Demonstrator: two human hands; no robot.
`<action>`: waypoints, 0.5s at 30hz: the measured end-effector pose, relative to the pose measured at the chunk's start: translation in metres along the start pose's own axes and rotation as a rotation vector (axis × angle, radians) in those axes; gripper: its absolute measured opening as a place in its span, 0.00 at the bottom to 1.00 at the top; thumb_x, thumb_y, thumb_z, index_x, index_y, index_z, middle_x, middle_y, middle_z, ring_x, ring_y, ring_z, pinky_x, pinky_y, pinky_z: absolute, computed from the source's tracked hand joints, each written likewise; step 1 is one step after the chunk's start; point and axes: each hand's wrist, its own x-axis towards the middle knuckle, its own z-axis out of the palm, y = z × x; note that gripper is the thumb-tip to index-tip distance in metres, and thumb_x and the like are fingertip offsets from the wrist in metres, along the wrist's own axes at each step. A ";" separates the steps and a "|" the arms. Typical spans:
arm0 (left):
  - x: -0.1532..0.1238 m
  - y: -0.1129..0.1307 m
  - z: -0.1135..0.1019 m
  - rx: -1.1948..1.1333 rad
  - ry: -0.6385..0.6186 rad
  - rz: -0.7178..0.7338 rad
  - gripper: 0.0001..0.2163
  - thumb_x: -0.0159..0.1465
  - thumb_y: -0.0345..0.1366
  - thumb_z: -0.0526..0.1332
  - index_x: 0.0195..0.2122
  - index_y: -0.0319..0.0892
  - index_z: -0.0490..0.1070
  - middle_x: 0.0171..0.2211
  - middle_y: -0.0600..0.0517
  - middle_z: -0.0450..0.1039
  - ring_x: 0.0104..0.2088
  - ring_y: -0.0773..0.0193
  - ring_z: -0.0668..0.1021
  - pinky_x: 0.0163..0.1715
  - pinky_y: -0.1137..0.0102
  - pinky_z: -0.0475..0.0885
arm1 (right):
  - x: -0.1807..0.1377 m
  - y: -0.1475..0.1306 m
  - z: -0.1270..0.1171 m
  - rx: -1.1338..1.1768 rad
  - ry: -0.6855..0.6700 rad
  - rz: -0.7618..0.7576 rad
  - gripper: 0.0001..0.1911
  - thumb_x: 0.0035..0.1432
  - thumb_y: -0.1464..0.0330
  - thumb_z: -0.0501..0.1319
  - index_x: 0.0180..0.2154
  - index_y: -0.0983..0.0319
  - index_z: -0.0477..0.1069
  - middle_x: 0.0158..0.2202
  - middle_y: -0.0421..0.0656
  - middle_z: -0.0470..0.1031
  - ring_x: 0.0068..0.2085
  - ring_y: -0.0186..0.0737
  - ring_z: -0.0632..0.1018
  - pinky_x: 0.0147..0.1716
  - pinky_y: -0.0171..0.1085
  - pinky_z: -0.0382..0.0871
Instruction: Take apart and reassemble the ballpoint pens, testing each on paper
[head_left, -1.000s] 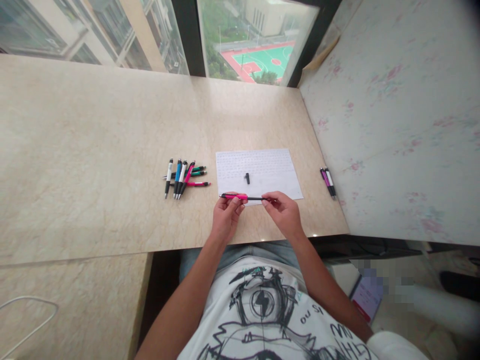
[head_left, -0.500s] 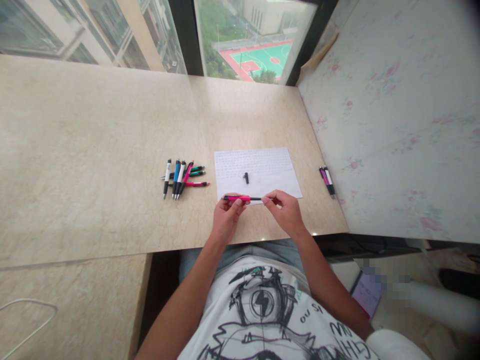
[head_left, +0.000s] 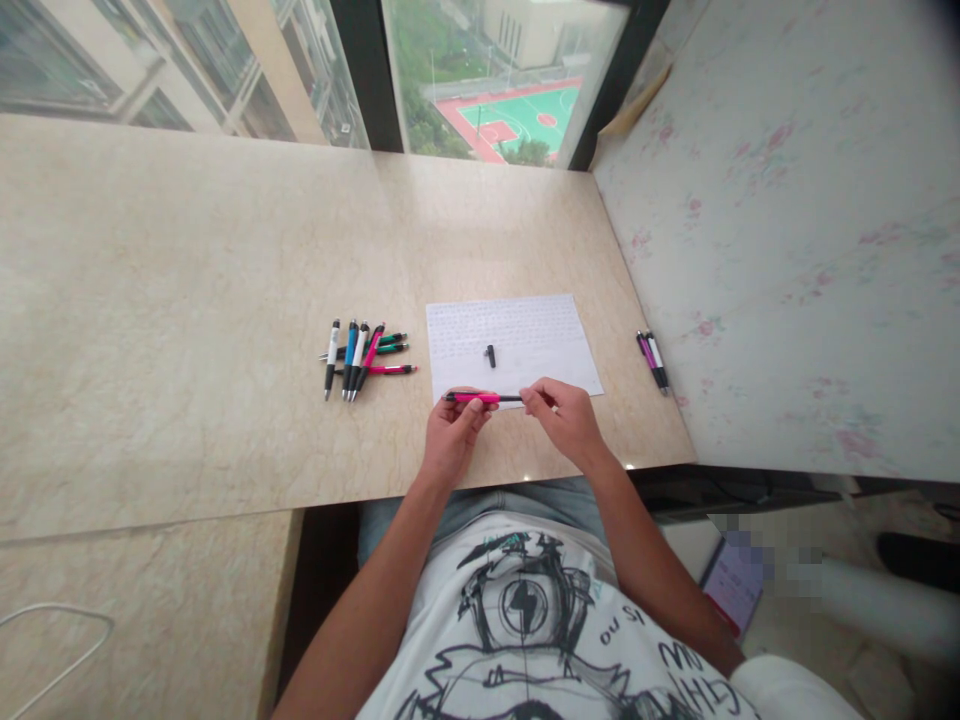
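Observation:
My left hand [head_left: 452,436] is closed around a pink pen barrel [head_left: 480,398], held level above the lower edge of a sheet of paper [head_left: 529,320]. A thin dark pen refill [head_left: 510,399] sticks out of the barrel's right end. The fingertips of my right hand [head_left: 562,415] pinch the refill's far end; its tip is hidden by them. Beyond my hands, on the paper, lies a short black pen grip [head_left: 491,355] with a small dark piece touching or close to its left side.
Several assembled pens [head_left: 360,360] in white, blue, pink and green lie crossed in a pile to the left. Two pens [head_left: 652,362], purple and white, lie at the right by the papered wall [head_left: 787,250]. The stone counter's front edge [head_left: 525,477] is just before my body.
Both hands keep their hold on the pen barrel and refill. Only the camera view has shifted slightly.

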 end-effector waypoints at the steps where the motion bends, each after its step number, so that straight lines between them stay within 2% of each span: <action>1: 0.000 0.000 0.000 0.000 -0.003 0.001 0.08 0.56 0.35 0.72 0.35 0.40 0.76 0.35 0.49 0.82 0.34 0.68 0.81 0.36 0.75 0.74 | 0.000 0.001 0.000 -0.003 -0.006 0.008 0.21 0.66 0.57 0.56 0.24 0.60 0.70 0.21 0.39 0.71 0.24 0.35 0.71 0.27 0.35 0.62; 3: 0.001 -0.001 -0.001 0.001 -0.002 0.000 0.09 0.56 0.35 0.72 0.35 0.40 0.76 0.35 0.49 0.82 0.34 0.68 0.81 0.36 0.75 0.74 | 0.001 0.002 0.000 0.020 -0.018 0.026 0.22 0.67 0.56 0.54 0.24 0.61 0.70 0.21 0.40 0.72 0.25 0.35 0.72 0.28 0.35 0.63; 8: 0.002 -0.002 -0.002 0.003 0.018 0.003 0.09 0.56 0.35 0.72 0.36 0.41 0.76 0.34 0.50 0.81 0.34 0.69 0.80 0.36 0.76 0.74 | 0.002 0.000 0.002 0.058 -0.011 0.008 0.14 0.63 0.56 0.59 0.35 0.60 0.73 0.33 0.42 0.78 0.32 0.37 0.76 0.29 0.34 0.66; 10: 0.002 -0.001 -0.002 0.008 0.017 0.001 0.10 0.55 0.35 0.73 0.36 0.41 0.76 0.34 0.50 0.81 0.34 0.69 0.80 0.36 0.76 0.74 | 0.002 0.000 0.002 0.025 -0.010 0.008 0.15 0.63 0.56 0.59 0.31 0.60 0.72 0.29 0.41 0.77 0.29 0.36 0.75 0.29 0.34 0.66; 13: 0.001 -0.001 -0.001 0.006 0.015 0.003 0.10 0.54 0.36 0.73 0.35 0.41 0.76 0.33 0.51 0.81 0.33 0.69 0.80 0.36 0.76 0.75 | 0.002 0.003 0.003 0.017 -0.029 0.033 0.23 0.67 0.55 0.54 0.25 0.60 0.70 0.22 0.39 0.73 0.25 0.35 0.73 0.28 0.35 0.64; 15: 0.001 -0.001 -0.001 0.004 0.019 0.009 0.10 0.54 0.35 0.73 0.35 0.41 0.76 0.32 0.51 0.81 0.33 0.70 0.80 0.36 0.76 0.75 | 0.002 0.003 0.003 0.044 -0.046 0.046 0.24 0.67 0.53 0.53 0.24 0.60 0.70 0.22 0.40 0.73 0.25 0.35 0.74 0.29 0.35 0.65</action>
